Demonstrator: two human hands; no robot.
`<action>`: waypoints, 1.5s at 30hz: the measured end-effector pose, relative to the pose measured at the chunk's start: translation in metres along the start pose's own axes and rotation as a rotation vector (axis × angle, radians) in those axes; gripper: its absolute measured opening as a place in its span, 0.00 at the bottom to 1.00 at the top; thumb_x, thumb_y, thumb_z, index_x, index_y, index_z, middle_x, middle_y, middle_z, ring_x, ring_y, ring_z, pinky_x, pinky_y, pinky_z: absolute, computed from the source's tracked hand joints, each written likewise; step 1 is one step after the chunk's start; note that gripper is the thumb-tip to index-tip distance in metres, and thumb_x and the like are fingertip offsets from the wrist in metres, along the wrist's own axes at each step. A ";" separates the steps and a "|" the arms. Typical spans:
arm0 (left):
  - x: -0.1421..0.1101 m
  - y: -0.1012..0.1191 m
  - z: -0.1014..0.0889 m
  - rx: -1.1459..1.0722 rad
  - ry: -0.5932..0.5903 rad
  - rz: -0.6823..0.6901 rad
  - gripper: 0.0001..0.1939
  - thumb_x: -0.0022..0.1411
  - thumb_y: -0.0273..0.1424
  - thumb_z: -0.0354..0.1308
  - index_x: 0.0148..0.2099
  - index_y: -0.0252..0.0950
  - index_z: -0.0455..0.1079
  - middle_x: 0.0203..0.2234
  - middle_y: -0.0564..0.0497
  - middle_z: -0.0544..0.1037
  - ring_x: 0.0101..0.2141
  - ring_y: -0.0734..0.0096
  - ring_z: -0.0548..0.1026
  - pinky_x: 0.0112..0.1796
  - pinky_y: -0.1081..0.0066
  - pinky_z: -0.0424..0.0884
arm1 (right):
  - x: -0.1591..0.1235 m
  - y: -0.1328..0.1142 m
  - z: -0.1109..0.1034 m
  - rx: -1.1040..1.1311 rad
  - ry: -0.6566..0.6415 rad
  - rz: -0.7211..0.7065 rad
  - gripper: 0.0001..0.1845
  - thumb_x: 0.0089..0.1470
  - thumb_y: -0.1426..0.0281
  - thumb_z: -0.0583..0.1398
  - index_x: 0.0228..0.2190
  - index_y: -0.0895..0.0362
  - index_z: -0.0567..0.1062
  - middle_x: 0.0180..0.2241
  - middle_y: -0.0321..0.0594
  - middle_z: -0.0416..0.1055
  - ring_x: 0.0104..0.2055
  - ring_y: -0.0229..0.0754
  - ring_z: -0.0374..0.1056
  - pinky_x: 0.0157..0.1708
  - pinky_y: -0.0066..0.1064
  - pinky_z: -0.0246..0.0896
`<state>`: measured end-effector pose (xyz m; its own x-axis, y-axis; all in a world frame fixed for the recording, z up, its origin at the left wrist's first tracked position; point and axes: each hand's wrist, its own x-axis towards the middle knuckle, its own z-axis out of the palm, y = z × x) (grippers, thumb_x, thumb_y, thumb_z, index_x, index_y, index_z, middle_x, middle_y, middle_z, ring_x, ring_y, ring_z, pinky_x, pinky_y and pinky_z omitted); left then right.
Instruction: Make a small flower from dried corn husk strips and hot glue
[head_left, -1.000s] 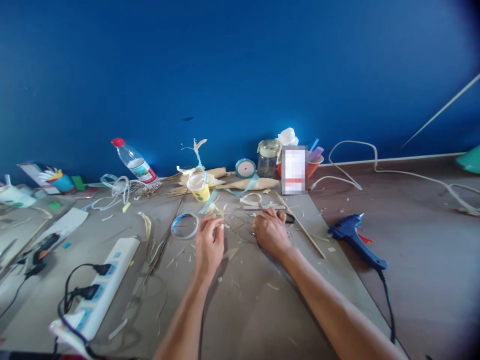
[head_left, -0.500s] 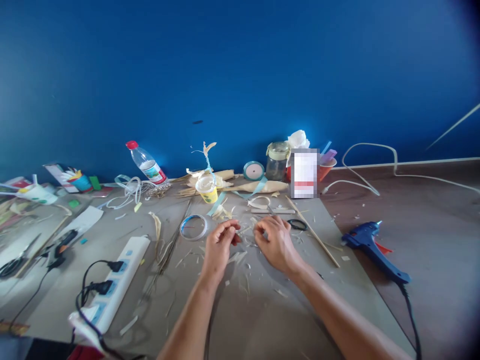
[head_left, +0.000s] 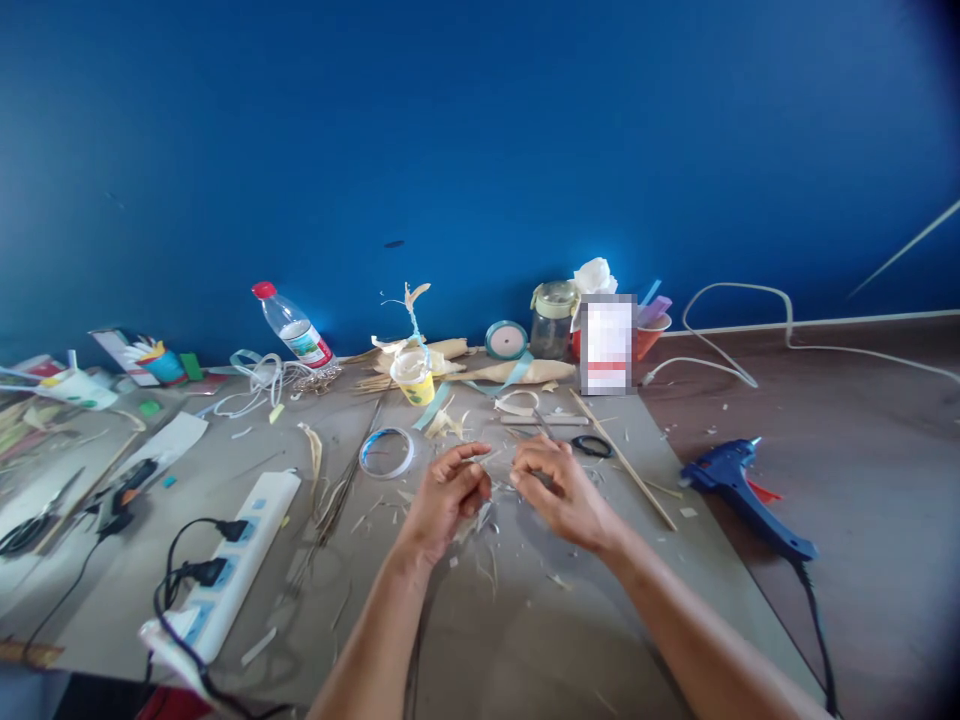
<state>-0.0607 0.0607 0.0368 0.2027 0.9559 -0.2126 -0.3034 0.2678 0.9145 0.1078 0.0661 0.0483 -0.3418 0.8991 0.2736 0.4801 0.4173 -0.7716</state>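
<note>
My left hand (head_left: 448,492) hovers over the middle of the mat, thumb and fingers curled together. Any item in its pinch is too small to make out. Facing it, a short gap away, my right hand (head_left: 556,488) has its thumb and forefinger pinched, and what they may hold cannot be made out either. Pale husk-like shreds (head_left: 480,520) lie beneath both hands. A roll of tape (head_left: 410,453) rests left of my left hand. Just beyond my right hand are scissors with a black handle (head_left: 592,446).
A blue glue gun (head_left: 750,490) lies at the right, and a thin stick (head_left: 626,465) nearer in. On the left is a white power strip (head_left: 259,520) with black plugs. Along the wall stand a yellow cup (head_left: 415,382) holding a small plant-like piece, a tilted bottle (head_left: 296,330) and a jar (head_left: 553,325).
The hands have turned slightly; my left fingers are curled in more, and my right hand has shifted a little lower. The view has moved very slightly.
</note>
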 end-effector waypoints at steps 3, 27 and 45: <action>-0.003 0.001 0.001 0.041 -0.151 -0.119 0.25 0.51 0.37 0.62 0.49 0.33 0.64 0.16 0.57 0.70 0.13 0.86 0.54 0.18 0.79 0.48 | 0.000 0.004 -0.014 0.041 -0.059 -0.041 0.14 0.51 0.71 0.52 0.15 0.57 0.59 0.19 0.33 0.62 0.30 0.38 0.59 0.37 0.34 0.47; -0.004 -0.010 -0.004 0.067 -0.310 -0.383 0.17 0.45 0.35 0.67 0.37 0.31 0.74 0.14 0.53 0.70 0.14 0.85 0.61 0.16 0.81 0.48 | -0.001 0.012 -0.038 0.157 -0.369 -0.194 0.13 0.51 0.66 0.56 0.18 0.57 0.67 0.22 0.32 0.63 0.29 0.37 0.60 0.41 0.35 0.51; 0.001 -0.012 0.009 0.294 0.022 0.002 0.17 0.51 0.37 0.60 0.41 0.31 0.71 0.17 0.54 0.71 0.16 0.82 0.58 0.19 0.77 0.50 | 0.003 0.016 0.011 0.471 0.113 0.351 0.14 0.46 0.60 0.58 0.25 0.59 0.70 0.21 0.33 0.62 0.23 0.33 0.55 0.23 0.25 0.50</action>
<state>-0.0483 0.0574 0.0288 0.1809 0.9597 -0.2152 -0.0199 0.2223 0.9748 0.1056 0.0743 0.0306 -0.1274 0.9918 -0.0044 0.1301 0.0123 -0.9914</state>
